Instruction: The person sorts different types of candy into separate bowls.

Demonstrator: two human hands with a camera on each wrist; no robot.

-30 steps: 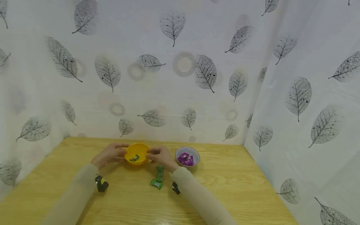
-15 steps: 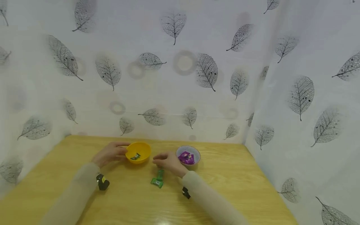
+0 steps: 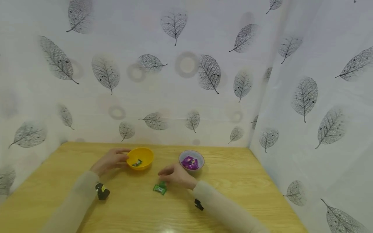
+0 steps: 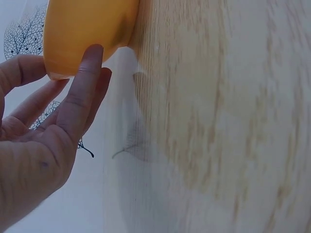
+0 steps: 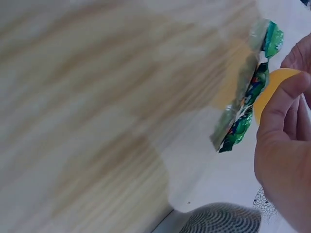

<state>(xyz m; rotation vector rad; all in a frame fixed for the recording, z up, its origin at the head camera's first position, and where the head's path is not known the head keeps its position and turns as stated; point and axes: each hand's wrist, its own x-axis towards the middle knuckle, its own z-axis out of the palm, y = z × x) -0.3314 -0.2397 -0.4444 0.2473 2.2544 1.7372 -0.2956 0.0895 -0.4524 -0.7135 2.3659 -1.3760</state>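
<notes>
My left hand (image 3: 109,161) holds the yellow bowl (image 3: 148,156) by its left side. In the left wrist view the thumb is at the rim and the fingers (image 4: 80,94) lie against the outer wall. One green-wrapped candy (image 3: 137,162) lies inside the bowl. My right hand (image 3: 177,175) is low over the table, with its fingertips right by the green-wrapped candies (image 3: 159,189), and partly covers them. The right wrist view shows a green wrapper (image 5: 250,104) on the wood close to the bent fingers, with nothing seen between them.
A pale bowl (image 3: 200,158) with purple-wrapped candies (image 3: 190,162) stands just behind my right hand. Leaf-patterned sheeting (image 3: 166,97) rises at the back and sides of the wooden table (image 3: 233,181). A black wrist device (image 3: 102,191) is on each forearm.
My right hand has left the yellow bowl's right rim and moved right and toward me, down to the green candies. The left hand stays at the bowl.
</notes>
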